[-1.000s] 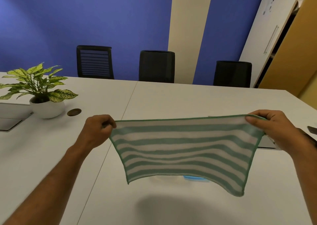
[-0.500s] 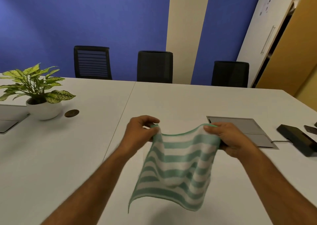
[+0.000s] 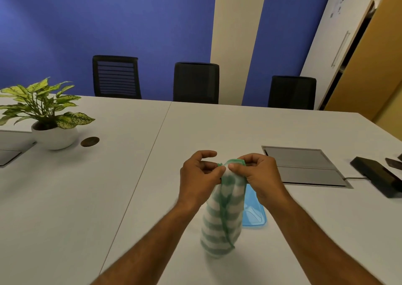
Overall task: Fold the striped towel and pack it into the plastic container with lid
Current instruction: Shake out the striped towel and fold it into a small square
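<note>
The green-and-white striped towel (image 3: 221, 217) hangs doubled over in the air above the white table (image 3: 108, 186), its two top corners brought together. My left hand (image 3: 199, 176) and my right hand (image 3: 258, 176) pinch those corners side by side, thumbs nearly touching. Behind the hanging towel a blue plastic piece (image 3: 253, 211), the container or its lid, lies on the table; the towel hides most of it, and I cannot tell which part it is.
A potted plant (image 3: 46, 115) in a white pot and a round brown coaster (image 3: 89, 141) stand at the left. A grey cable hatch (image 3: 304, 167) is set into the table at the right, with a black box (image 3: 378, 176) beyond it. Three black chairs line the far edge.
My hands came together from wide apart, folding the spread towel in half so it now hangs narrow. The blue plastic piece has come into view behind it.
</note>
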{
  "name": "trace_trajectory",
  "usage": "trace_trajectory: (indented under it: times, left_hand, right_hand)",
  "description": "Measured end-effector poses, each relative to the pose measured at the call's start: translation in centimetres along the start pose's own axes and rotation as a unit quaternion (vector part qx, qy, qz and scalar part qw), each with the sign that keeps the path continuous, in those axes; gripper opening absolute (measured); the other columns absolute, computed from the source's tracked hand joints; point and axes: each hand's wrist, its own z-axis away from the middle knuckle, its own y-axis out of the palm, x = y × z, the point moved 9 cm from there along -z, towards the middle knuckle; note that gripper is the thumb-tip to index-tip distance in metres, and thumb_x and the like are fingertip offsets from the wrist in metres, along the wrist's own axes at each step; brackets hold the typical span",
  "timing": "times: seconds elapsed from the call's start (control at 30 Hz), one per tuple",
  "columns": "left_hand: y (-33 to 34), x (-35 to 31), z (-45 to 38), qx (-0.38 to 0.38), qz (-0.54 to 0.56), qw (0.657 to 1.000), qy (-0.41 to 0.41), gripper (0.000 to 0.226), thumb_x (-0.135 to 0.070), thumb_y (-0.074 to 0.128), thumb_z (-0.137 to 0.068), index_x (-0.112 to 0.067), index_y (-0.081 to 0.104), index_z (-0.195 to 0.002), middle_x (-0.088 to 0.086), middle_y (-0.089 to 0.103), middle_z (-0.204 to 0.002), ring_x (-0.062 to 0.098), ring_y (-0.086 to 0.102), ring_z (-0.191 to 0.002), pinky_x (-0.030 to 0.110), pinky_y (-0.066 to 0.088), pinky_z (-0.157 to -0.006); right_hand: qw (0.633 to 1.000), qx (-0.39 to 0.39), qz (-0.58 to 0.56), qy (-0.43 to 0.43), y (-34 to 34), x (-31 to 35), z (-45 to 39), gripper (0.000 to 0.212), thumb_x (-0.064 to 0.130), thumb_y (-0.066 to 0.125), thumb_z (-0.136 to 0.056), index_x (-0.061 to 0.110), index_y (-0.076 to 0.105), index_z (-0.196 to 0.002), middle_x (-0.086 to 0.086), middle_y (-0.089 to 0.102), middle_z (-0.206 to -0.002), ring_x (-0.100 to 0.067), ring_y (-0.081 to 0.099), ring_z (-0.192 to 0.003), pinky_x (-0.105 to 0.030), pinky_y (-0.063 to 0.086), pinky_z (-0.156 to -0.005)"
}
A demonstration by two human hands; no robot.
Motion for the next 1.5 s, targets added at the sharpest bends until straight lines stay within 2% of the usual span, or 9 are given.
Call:
trace_trajectory:
  times: [0.2,0.33,0.43,0.5,0.73,1.0,1.23,1.37,1.5]
  left_hand:
    - [0.1,-0.4,0.6,-0.009,0.0,0.999,0.032,0.036,-0.02,0.083,-0.075,-0.026,0.068,-0.108,0.0,0.079,-0.08,0.013,0.076,-0.076,0.027,0.063,-0.067]
    - [0.3,-0.3,0.8,-0.005,-0.004,0.999,0.039,0.034,-0.023,0.079,-0.079,-0.029,0.066,-0.11,-0.004,0.079,-0.081,0.009,0.075,-0.076,0.017,0.06,-0.065]
    - [0.6,0.0,0.8,0.02,0.021,0.999,0.023,0.023,-0.023,0.067,-0.09,-0.025,0.065,-0.113,0.003,0.079,-0.084,0.017,0.077,-0.078,0.037,0.064,-0.074]
    - [0.9,-0.1,1.0,0.045,0.061,0.997,0.018,0.021,-0.021,0.055,-0.096,-0.022,0.066,-0.114,0.01,0.078,-0.089,0.022,0.077,-0.083,0.045,0.064,-0.077]
    - [1.5,-0.3,0.9,0.138,0.063,0.988,0.043,0.054,-0.009,0.043,-0.075,-0.017,0.06,-0.125,0.009,0.078,-0.103,0.023,0.074,-0.086,0.031,0.061,-0.074]
    - [-3.0,2.7,-1.4,0.021,-0.19,0.973,0.127,0.033,-0.017,0.08,-0.072,-0.027,0.064,-0.1,-0.01,0.066,-0.096,0.008,0.06,-0.087,0.007,0.046,-0.064]
    - [-4.6,8.4,-3.4,0.117,-0.372,0.918,0.079,0.034,-0.053,0.082,-0.068,-0.037,0.064,-0.092,-0.007,0.049,-0.131,0.014,0.037,-0.121,0.037,0.037,-0.099]
    - [-6.4,7.1,-4.7,0.099,-0.454,0.875,0.136,0.056,-0.067,0.072,-0.07,-0.029,0.07,-0.11,-0.007,0.056,-0.13,0.017,0.046,-0.12,0.04,0.042,-0.096]
    - [-8.0,2.7,-5.3,0.05,-0.382,0.893,0.232,0.054,-0.066,0.069,-0.073,-0.021,0.073,-0.103,-0.007,0.067,-0.11,0.011,0.055,-0.1,0.027,0.047,-0.085]
  right_hand:
    - [0.98,-0.036,0.154,-0.119,0.8,3.0,1.6,0.031,0.025,0.082,-0.074,0.046,0.067,-0.058,0.034,0.069,-0.064,0.006,0.069,-0.072,-0.025,0.059,-0.068]
    - [0.989,0.009,0.13,-0.07,1.8,1.8,1.7,0.03,0.018,0.074,-0.078,0.043,0.071,-0.062,0.025,0.073,-0.067,0.0,0.072,-0.073,-0.032,0.064,-0.076]
    - [0.995,0.062,0.072,-0.027,2.6,1.2,1.9,0.007,0.034,0.073,-0.072,0.038,0.079,-0.072,0.015,0.079,-0.079,-0.007,0.075,-0.082,-0.038,0.063,-0.082]
    - [0.994,0.078,0.068,-0.034,2.8,1.3,2.0,0.015,0.05,0.079,-0.062,0.043,0.078,-0.075,0.017,0.079,-0.082,-0.005,0.075,-0.083,-0.034,0.062,-0.082]
    - [0.993,0.041,0.098,-0.05,1.7,1.6,1.4,0.03,0.014,0.071,-0.086,0.04,0.074,-0.073,0.011,0.079,-0.084,-0.008,0.074,-0.087,-0.04,0.061,-0.089]
    - [0.997,0.06,0.03,-0.04,0.5,2.6,0.5,0.026,0.0,0.066,-0.089,0.022,0.079,-0.081,-0.007,0.079,-0.084,-0.024,0.074,-0.085,-0.043,0.06,-0.083]
    - [0.992,0.1,-0.015,-0.081,-0.9,5.2,0.3,0.028,-0.01,0.058,-0.09,0.012,0.075,-0.084,-0.006,0.074,-0.076,-0.014,0.069,-0.07,-0.028,0.056,-0.068]
    - [0.992,0.1,-0.028,-0.074,-2.8,5.2,-0.3,0.026,-0.009,0.058,-0.09,0.01,0.075,-0.084,-0.005,0.073,-0.076,-0.016,0.066,-0.071,-0.027,0.057,-0.066]
    - [0.994,0.089,-0.029,-0.048,-4.8,3.7,-1.1,0.032,-0.007,0.059,-0.09,0.016,0.077,-0.079,0.002,0.077,-0.074,-0.011,0.069,-0.07,-0.021,0.059,-0.061]
